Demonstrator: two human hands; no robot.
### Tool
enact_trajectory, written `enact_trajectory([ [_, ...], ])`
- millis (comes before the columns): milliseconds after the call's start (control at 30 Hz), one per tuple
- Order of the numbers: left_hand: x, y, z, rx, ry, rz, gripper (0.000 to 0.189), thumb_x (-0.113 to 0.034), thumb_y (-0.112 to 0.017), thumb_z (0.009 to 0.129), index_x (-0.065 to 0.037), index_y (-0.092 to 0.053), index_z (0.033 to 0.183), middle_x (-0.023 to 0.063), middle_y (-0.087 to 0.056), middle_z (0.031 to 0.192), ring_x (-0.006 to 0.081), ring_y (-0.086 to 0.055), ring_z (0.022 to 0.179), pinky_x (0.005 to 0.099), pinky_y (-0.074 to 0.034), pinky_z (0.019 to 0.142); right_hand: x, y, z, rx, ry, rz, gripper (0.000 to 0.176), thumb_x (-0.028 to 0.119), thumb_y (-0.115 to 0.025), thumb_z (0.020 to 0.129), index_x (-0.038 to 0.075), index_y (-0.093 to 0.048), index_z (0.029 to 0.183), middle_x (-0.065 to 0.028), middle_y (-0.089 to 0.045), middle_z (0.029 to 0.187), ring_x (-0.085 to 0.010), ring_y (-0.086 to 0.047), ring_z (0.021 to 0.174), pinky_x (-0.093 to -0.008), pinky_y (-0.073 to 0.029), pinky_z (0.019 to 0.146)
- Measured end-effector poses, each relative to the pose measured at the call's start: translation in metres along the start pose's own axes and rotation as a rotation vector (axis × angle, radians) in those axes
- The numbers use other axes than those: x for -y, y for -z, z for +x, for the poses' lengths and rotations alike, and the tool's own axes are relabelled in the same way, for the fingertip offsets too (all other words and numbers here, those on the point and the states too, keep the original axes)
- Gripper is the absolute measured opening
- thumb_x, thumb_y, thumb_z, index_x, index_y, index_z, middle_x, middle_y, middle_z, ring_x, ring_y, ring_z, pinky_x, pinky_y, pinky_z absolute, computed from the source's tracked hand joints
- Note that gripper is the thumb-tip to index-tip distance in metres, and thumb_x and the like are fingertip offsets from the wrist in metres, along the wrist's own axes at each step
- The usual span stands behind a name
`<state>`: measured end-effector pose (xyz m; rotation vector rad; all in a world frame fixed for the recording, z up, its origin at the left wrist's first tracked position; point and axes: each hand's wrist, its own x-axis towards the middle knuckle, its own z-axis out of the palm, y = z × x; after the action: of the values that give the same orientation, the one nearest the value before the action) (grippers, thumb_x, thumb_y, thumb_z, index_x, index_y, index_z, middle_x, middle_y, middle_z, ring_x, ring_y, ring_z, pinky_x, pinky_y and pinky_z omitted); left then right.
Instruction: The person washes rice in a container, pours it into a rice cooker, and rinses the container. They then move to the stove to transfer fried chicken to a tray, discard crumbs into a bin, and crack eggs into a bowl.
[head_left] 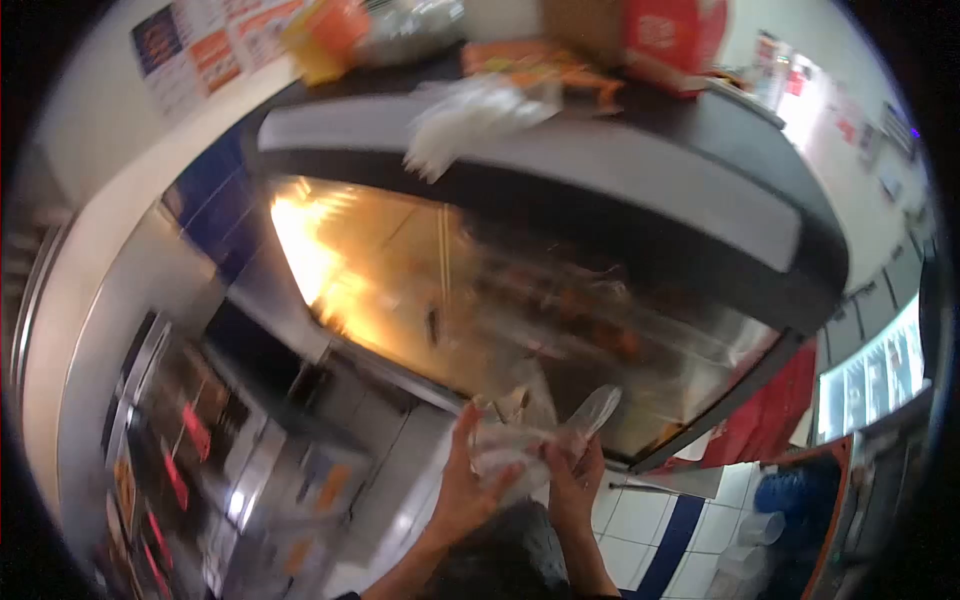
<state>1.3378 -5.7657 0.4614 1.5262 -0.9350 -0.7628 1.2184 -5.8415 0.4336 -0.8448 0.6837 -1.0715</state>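
Clear, thin, crumpled plastic bag [510,448] at lower centre of frame, held up between the two hands in front of the glass; blur and glare hide most of its outline, and whether anything sits inside cannot be told

Handling, as judged: very light, limp, no stiffness of its own; slick film, likely to slide on itself and cling to fingers; tears easily if pulled hard at one point. Best hold: a pinch on each side near an edge, thumb against forefinger, film kept lightly taut

Left hand [468,500]: fingers curled and gripping the bag's left side
Right hand [573,482]: closed on the bag's right side, a loose flap of film standing up above it

Just beyond: glass-fronted display cabinet [400,235], warm glare at its left end, dark brownish contents blurred at its right

Above, on the dark worktop [735,130] over the cabinet: crumpled white plastic bundle [475,115] drooping over the front edge, flat orange printed packet [545,65], red box with pale markings [677,40] at upper right

Outward: steel appliance with red strips [185,440] at lower left; white tiled floor with a dark blue band [672,548] at lower right
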Motion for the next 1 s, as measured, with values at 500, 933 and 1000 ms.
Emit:
enact_trajectory([
  [500, 0.114, 0.144, -0.181, -0.769, 0.147, -0.601, 0.016, -0.010, -0.061, 0.090, 0.003, -0.061, 0.099, 0.0061, -0.063, 0.087, 0.0155, -0.062, 0.082, 0.0305, -0.051, 0.080, -0.145, -0.073, -0.082, 0.597, -0.309, -0.472, 0.053, 0.013, -0.064, 0.086, 0.000, -0.036, 0.128, -0.0177, -0.047, 0.124, -0.0262, -0.046, 0.117, -0.0411, -0.036, 0.100],
  [933, 0.124, 0.344, -0.416, -1.046, 0.049, -0.594, 0.016, -0.009, -0.061, 0.089, 0.001, -0.057, 0.102, 0.0055, -0.064, 0.088, 0.0120, -0.061, 0.082, 0.0272, -0.050, 0.078, -0.162, -0.290, -0.328, 1.407, 0.575, -0.589, 0.018, 0.014, -0.065, 0.084, 0.002, -0.055, 0.093, -0.0116, -0.058, 0.082, -0.0240, -0.058, 0.073, -0.0366, -0.046, 0.067],
  [1000, 0.114, 0.372, -0.429, -1.034, 0.113, -0.599, 0.018, -0.010, -0.066, 0.086, -0.001, -0.058, 0.099, 0.0018, -0.062, 0.084, 0.0108, -0.059, 0.081, 0.0277, -0.050, 0.074, -0.191, -0.330, -0.357, 1.575, 0.058, -0.803, 0.019, 0.016, -0.071, 0.079, 0.002, -0.060, 0.085, -0.0062, -0.058, 0.067, -0.0178, -0.057, 0.060, -0.0296, -0.046, 0.058],
])
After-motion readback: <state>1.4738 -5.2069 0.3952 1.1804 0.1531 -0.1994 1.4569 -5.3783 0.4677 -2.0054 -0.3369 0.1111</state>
